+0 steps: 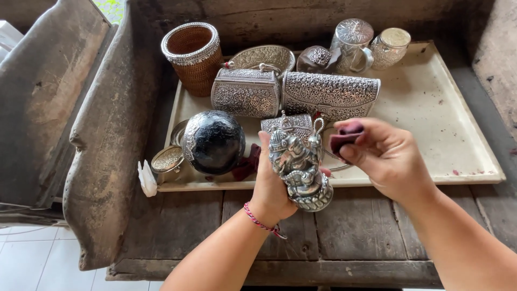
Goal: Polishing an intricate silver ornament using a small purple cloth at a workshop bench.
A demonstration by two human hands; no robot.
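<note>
The left hand (272,186) has its grip closed around a small silver elephant-headed figurine (299,167), held upright above the front edge of a cream tray (431,102), with the figurine's round base down near the heel of the palm. A red braided bracelet (262,222) circles that wrist. The right hand (385,156) is just beside the figurine, to its right, with its grip pinched narrow on a wad of dark maroon cloth (344,137) between thumb and fingertips; the cloth is close to the figurine's upper part, though whether it touches the metal cannot be told.

The tray lies on a weathered wooden tabletop (344,237) and carries a crowd of ornate silverwork. At its back left stands a woven basket cup (193,56) with a silver rim. Beside it are an embossed silver box purse (246,92) and a long embossed silver clutch (329,94), side by side. Behind them lie an oval silver dish (264,55), a dark rounded piece with a silver cap (315,58), a silver-lidded glass mug (351,44) and a lidded glass jar (390,46). At the front left sits a black sphere with silver trim (214,141), and near it a small round silver lid (167,159). Another small embossed silver box (291,123) sits partly hidden behind the figurine. The right half of the tray is bare and lightly stained
</note>
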